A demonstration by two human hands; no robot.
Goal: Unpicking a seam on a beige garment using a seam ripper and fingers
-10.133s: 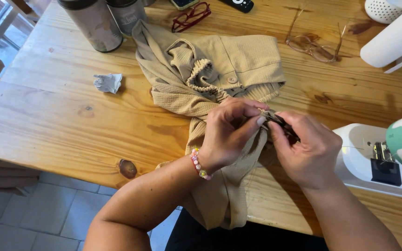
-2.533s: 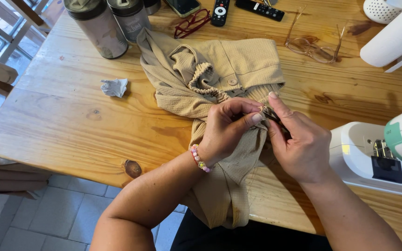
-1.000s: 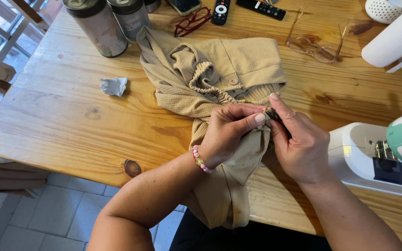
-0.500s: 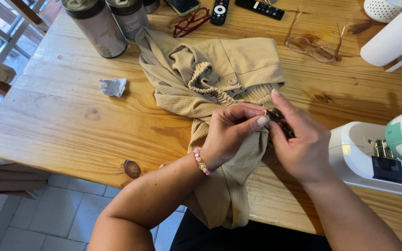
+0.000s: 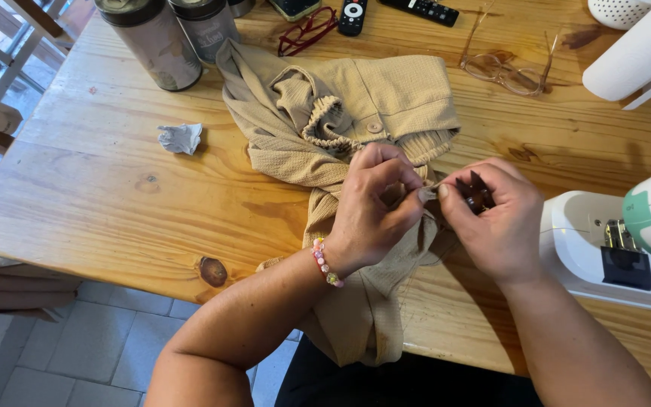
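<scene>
Both hands meet mid-table over the beige garment (image 5: 386,98), which hangs off the near edge. Left hand (image 5: 374,207) pinches a fold of it; right hand (image 5: 491,222) is closed on a small dark tool (image 5: 478,194) (can't tell what kind). Sewing machine (image 5: 619,241) sits at 3 o'clock, two tins (image 5: 156,41) at 11, glasses (image 5: 510,71) at 1, crumpled paper (image 5: 180,138) at 9.

View: head cam, single.
Faces: steeply down, over wooden table (image 5: 99,211).
Range: close; hands mid-frame, floor tiles (image 5: 77,354) at bottom-left.
</scene>
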